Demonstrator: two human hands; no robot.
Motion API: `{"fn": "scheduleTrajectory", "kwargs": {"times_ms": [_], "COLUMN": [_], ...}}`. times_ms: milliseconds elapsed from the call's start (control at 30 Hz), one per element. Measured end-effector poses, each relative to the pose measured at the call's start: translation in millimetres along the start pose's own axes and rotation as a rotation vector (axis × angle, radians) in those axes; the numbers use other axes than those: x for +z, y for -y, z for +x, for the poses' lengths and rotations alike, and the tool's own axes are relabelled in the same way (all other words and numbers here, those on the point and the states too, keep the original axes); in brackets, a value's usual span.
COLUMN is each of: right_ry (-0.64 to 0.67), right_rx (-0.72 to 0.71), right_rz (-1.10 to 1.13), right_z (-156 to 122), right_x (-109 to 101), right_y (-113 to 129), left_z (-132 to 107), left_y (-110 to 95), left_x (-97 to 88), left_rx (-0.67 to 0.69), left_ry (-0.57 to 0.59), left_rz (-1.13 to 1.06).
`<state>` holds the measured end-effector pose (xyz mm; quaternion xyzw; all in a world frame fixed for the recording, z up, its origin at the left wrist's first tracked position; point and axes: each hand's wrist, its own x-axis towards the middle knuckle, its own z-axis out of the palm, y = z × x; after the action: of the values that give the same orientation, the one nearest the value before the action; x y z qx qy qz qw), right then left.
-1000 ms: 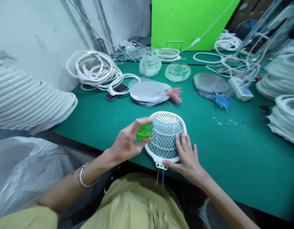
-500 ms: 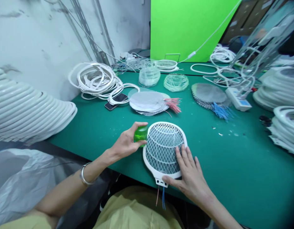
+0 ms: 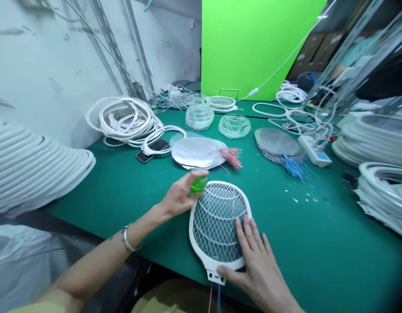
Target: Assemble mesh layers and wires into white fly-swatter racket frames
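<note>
A white racket-shaped frame with wire mesh (image 3: 218,224) lies on the green table (image 3: 129,187) near its front edge, red and blue wires hanging from its neck. My left hand (image 3: 179,196) is closed round a small green translucent piece (image 3: 199,184) at the frame's upper left rim. My right hand (image 3: 256,265) lies flat on the frame's lower right part, fingers stretched over the mesh, thumb by the neck.
Behind lie a mesh stack with red wires (image 3: 201,153), a mesh stack with blue wires (image 3: 279,145), a phone (image 3: 152,150), loose white frames (image 3: 125,119), coiled rings (image 3: 234,125), a power strip (image 3: 313,150). White frame stacks stand at left (image 3: 34,169) and right (image 3: 380,174).
The view has tilted up, so frame and hands sit lower in the picture. My left hand has carried the green piece to the frame's upper left rim. My right hand stays flat on the mesh.
</note>
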<state>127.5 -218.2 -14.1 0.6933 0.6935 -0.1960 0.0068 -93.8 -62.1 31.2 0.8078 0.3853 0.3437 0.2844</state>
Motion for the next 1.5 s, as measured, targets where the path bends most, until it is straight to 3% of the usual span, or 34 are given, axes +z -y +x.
{"fn": "scheduleTrajectory", "kwargs": {"times_ms": [67,133,233,333,400,533,633,700,800,933,1000,1100,1167,1267,1400,1500], "right_ry": [0.006,0.031,0.086,0.111,0.122,0.145,0.196,0.235,0.246,0.231,0.234,0.229,0.227,0.221,0.186,0.164], "right_rx": [0.005,0.021,0.043,0.046,0.054,0.066,0.081,0.093,0.094,0.071,0.058,0.045,0.043,0.038,0.027,0.012], "right_rz": [0.012,0.028,0.030,0.039,0.058,0.060,0.076,0.102,0.116,0.096,0.092,0.080,0.070,0.076,0.083,0.073], "right_z": [0.3,0.3,0.3,0.2,0.3,0.7,0.9,0.8,0.2,0.7,1.7,3.3,3.7,3.8,5.1,5.0], "right_x": [-1.1,-3.5,-9.0,-14.0,-15.8,-19.0,-23.5,-26.4,-28.4,-27.8,-27.7,-29.6,-31.4,-32.5,-29.9,-25.3], "right_y": [0.5,1.5,3.8,6.1,7.1,9.0,10.3,10.7,10.6,10.1,10.2,11.1,11.8,11.5,9.2,9.2], "left_z": [8.2,15.3,23.2,30.9,37.9,55.0,66.1,71.7,77.0,80.2,81.2,79.3,75.2,68.2,62.3,59.1], "left_y": [2.6,5.0,9.6,13.5,12.8,4.9,-3.1,-9.6,-18.3,-26.6,-32.9,-42.6,-45.8,-47.8,-54.7,-57.2], "left_x": [4.4,7.6,12.1,17.9,23.5,42.9,59.1,67.6,79.2,91.8,94.5,96.9,100.2,106.2,110.7,115.4], "left_rx": [-0.062,-0.096,-0.032,-0.105,-0.138,0.037,0.019,0.006,0.090,0.064,0.042,0.152,0.231,0.197,0.195,0.233], "left_ry": [0.077,0.011,-0.063,0.037,0.032,0.010,0.107,0.096,0.067,0.212,0.197,0.129,0.202,0.341,0.291,0.345], "left_rz": [-0.037,-0.077,-0.093,-0.104,-0.133,-0.177,-0.152,-0.217,-0.286,-0.151,-0.216,-0.329,-0.291,-0.199,-0.272,-0.247]}}
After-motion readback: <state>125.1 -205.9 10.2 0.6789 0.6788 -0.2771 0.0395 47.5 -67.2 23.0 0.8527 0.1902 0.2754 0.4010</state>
